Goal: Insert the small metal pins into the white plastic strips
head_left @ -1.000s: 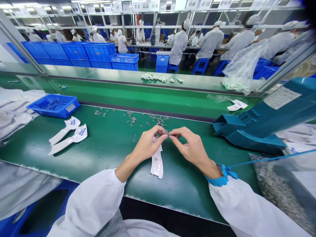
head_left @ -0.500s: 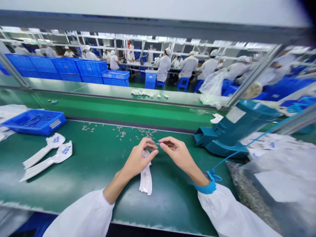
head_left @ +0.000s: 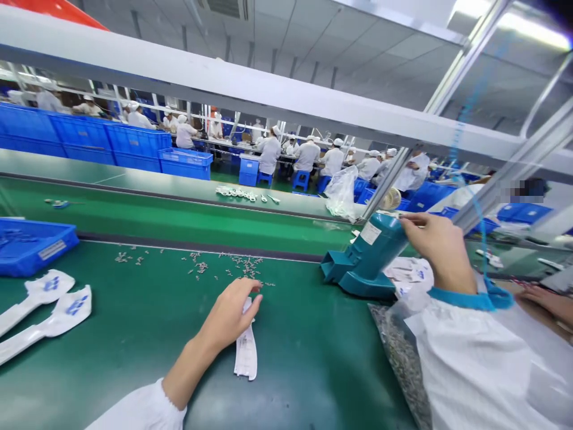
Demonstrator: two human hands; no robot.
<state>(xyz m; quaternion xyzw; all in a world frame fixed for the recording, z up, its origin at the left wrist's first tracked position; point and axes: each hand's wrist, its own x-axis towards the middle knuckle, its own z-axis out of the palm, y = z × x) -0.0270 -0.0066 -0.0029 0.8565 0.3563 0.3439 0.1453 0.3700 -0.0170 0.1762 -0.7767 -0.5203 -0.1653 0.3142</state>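
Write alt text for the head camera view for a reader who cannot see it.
A person's right hand touches the top of a teal plastic device, while the left hand rests at the end of a white plastic strip. Small metal parts lie scattered on the green conveyor belt, with co-workers seated beyond.

No words or numbers can be read here. The blue box has a white label on its side, and the teal machine has a white label too, but the print on both is too small to read. The two white plastic pieces have blue marks on them, and the white paper strip has tiny print, but those are too small to read as well.
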